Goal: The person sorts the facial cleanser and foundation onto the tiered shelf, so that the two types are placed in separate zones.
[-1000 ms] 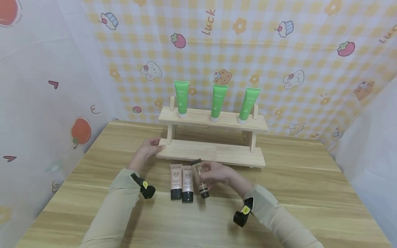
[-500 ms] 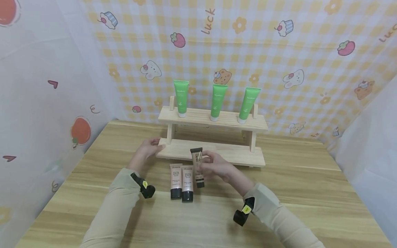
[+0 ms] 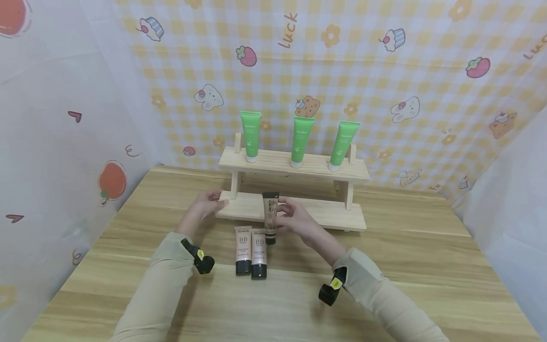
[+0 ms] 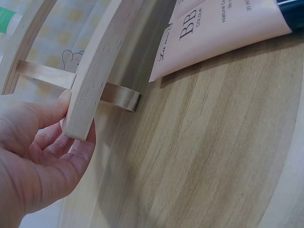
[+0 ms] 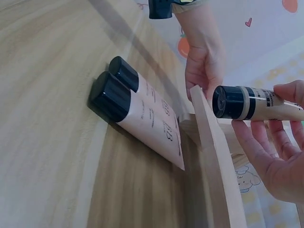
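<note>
My right hand (image 3: 297, 219) pinches a beige tube with a black cap (image 3: 270, 218) and holds it cap down, in front of the lower board of a two-tier wooden stand (image 3: 295, 165). In the right wrist view the thumb lies on one side of the tube (image 5: 261, 103) and the fingers on the other. My left hand (image 3: 204, 205) grips the left end of that lower board; in the left wrist view the thumb is on top and fingers curl beneath the board (image 4: 97, 61). Two pink BB cream tubes (image 3: 259, 254) lie side by side on the table before the stand.
Three green tubes (image 3: 300, 142) stand caps down, spaced along the upper board. The wooden table (image 3: 410, 247) reaches out on both sides of the stand. A patterned cloth (image 3: 273, 71) hangs behind it, and a white cloth (image 3: 55, 118) at the left.
My right hand has lifted the beige tube from beside the pink tubes, up and toward the lower board, and turned it more upright. My left hand has stayed on the board's end.
</note>
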Demonstrator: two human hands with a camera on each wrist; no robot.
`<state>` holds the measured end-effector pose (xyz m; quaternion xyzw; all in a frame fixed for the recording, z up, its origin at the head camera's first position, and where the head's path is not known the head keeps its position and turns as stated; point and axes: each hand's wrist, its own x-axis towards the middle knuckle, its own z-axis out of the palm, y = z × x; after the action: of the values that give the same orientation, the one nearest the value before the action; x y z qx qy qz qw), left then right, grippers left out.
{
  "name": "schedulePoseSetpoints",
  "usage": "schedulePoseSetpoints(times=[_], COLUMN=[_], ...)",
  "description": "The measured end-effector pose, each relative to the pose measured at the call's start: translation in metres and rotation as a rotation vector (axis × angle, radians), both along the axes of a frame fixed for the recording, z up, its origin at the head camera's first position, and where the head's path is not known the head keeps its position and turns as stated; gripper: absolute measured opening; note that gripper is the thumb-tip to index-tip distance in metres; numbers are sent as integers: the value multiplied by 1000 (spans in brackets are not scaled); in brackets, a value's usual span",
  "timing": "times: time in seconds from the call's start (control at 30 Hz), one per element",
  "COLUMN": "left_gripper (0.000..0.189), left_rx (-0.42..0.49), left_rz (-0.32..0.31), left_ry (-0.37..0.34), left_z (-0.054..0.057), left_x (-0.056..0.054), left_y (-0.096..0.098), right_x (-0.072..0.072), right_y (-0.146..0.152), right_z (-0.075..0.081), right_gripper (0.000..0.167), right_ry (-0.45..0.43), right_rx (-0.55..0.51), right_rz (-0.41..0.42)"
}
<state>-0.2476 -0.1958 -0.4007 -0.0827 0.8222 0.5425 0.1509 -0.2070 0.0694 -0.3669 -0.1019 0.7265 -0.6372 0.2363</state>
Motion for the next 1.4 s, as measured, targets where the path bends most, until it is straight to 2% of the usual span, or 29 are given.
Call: schedulePoseSetpoints(times=[0.27,0.47,0.63,0.8,1.0,1.27,1.4], left_gripper=[60,60,59,60,59,59,59], left_rx=[1,-1,3,-6,11,10,5], left_rz=[3,-1,9,5,21,42,44], left_ry=[3,7,11,0,0,-17,-17], left_z=[-3,-3,-2,0,-2,-3,-4], left_x=[0,0,0,1,-1,-1,-1], left_y=[-1,-2,-1,-1,0,0,0], right_x=[-9,-22,-29,-34,-45,-51,-52], right_y=[-9,-21,-31,-41,-52,-61,-63], right_z=[5,8,15,18,10,-1,-7], right_gripper=[56,61,64,63,55,48,47], right_ry=[36,159,264,296,351,408,411], right_rx=[-12,-32,53,72,65,174,186], right_rz=[-1,-27,-47,-61,-80,-88,-100])
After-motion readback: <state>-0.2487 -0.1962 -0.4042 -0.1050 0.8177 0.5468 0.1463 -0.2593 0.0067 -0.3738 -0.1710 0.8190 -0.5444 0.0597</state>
